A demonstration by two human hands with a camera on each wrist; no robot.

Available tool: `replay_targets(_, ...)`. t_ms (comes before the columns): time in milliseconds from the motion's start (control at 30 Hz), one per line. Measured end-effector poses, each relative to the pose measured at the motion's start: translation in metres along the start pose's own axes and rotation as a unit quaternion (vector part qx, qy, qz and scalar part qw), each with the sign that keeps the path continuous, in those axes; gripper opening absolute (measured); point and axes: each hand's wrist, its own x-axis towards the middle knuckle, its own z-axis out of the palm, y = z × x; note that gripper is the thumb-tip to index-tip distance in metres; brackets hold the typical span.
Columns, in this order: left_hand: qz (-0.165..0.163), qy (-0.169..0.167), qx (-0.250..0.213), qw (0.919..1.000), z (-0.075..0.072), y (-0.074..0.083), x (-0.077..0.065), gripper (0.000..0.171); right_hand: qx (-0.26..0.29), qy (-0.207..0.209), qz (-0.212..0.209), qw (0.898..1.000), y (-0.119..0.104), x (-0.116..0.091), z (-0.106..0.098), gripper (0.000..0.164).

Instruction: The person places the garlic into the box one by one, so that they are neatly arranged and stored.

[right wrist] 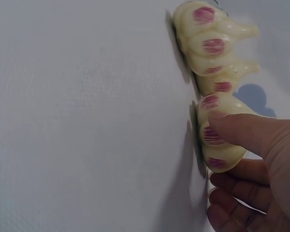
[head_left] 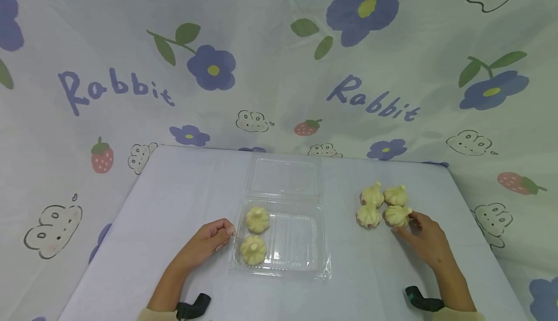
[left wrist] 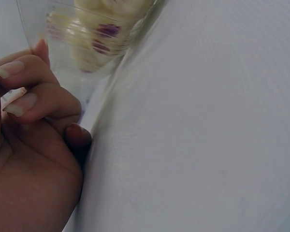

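Note:
A clear plastic box (head_left: 296,263) lies with its lid (head_left: 284,178) folded open to the back. Two peeled-looking garlic bulbs (head_left: 257,220) sit in its left side, one behind the other. My left hand (head_left: 207,243), fingers curled, pinches the box's left rim; in the left wrist view a fingertip (left wrist: 41,50) meets the clear wall. On the right, my right hand (head_left: 425,236) pinches the front right garlic bulb (right wrist: 220,140) of a cluster, thumb on its purple-streaked side. Its other fingers are partly hidden behind the bulb.
Three more garlic bulbs (head_left: 372,195) stand close against the pinched one. Everything is on a white-covered table (head_left: 183,180). Behind it hangs a cloth (head_left: 270,69) printed with flowers and rabbits. Dark curved devices (head_left: 194,306) sit at both wrists.

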Motion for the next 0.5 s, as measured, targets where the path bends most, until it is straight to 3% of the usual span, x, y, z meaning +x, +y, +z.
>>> replay_targets(500,-0.005,0.001,-0.003,1.0,0.0,0.0011,-0.0003,0.022,0.003,0.016,0.003,1.0,0.0002,-0.0007,0.0024,0.076)
